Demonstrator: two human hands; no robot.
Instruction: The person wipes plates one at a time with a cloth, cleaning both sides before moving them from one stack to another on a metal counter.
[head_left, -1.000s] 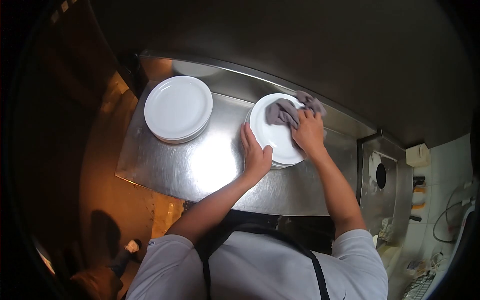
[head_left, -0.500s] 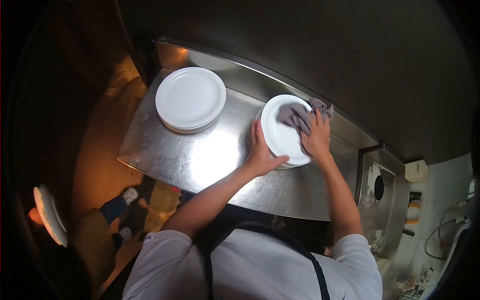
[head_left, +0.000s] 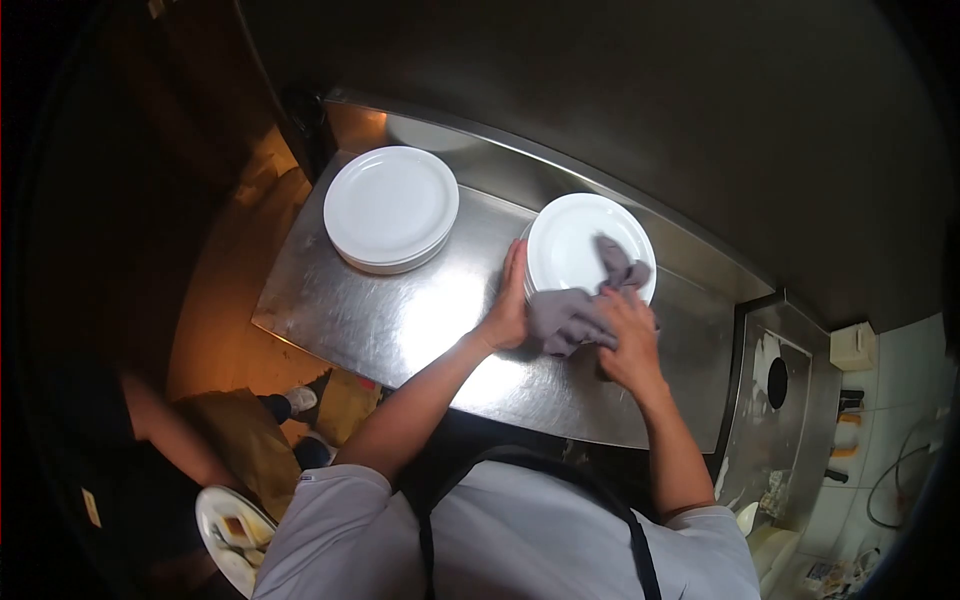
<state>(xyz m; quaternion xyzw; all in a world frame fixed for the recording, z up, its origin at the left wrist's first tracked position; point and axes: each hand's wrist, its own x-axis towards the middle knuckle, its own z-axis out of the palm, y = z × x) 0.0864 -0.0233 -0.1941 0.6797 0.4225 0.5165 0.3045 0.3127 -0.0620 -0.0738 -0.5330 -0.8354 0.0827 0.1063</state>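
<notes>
A stack of white plates [head_left: 575, 235] stands on the right part of the steel counter. My left hand [head_left: 508, 310] rests against the stack's left side, its fingers stretched along the rims; its thumb is hidden behind a cloth. My right hand [head_left: 630, 335] grips the grey cloth [head_left: 565, 318] over the near right edge of the top plate. Part of the cloth hangs past the near rim, and another fold lies on the plate, smeared by motion. Farther left, a second stack of white plates [head_left: 392, 205] stands apart from both hands.
The steel counter [head_left: 330, 320] has a raised back ledge [head_left: 480, 135]. A steel unit with a dark round opening [head_left: 777, 383] adjoins it on the right. At lower left, another person's arm [head_left: 180, 440] is close to a plate with food [head_left: 225, 545]. Knives [head_left: 845, 450] hang on the right wall.
My right hand has drawn the cloth from the plate's far right side toward its near edge. At lower left, the plate with food has come closer, and another person's arm now shows.
</notes>
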